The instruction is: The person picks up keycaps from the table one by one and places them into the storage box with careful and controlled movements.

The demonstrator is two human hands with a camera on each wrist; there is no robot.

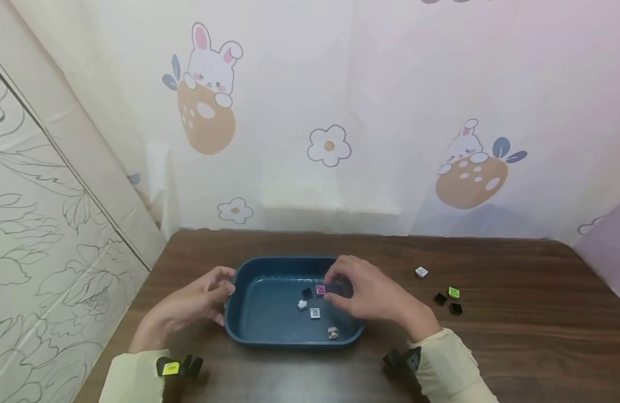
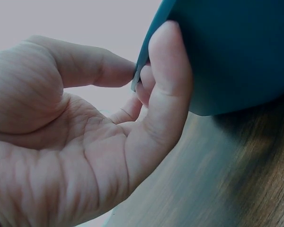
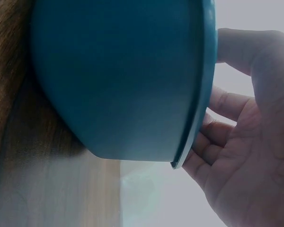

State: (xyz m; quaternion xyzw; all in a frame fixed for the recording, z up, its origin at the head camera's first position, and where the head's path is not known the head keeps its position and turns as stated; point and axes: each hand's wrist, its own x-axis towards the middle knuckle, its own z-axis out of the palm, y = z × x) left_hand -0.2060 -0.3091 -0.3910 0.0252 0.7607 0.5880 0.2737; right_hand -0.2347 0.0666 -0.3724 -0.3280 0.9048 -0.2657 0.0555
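A dark blue rectangular tray stands on the wooden table. My left hand grips its left rim, thumb against the rim and fingers curled round it, as the left wrist view shows close up. Over the right rim reaches my right hand, thumb and index finger apart. Just left of those fingertips lies a small pink square piece. Near it in the tray are a black piece, a small white piece, a white square piece and a beige piece. The right wrist view hides the fingertips behind the tray wall.
Right of the tray on the table lie a white square piece, a green piece and two black pieces. A curtain with rabbit prints hangs behind the table.
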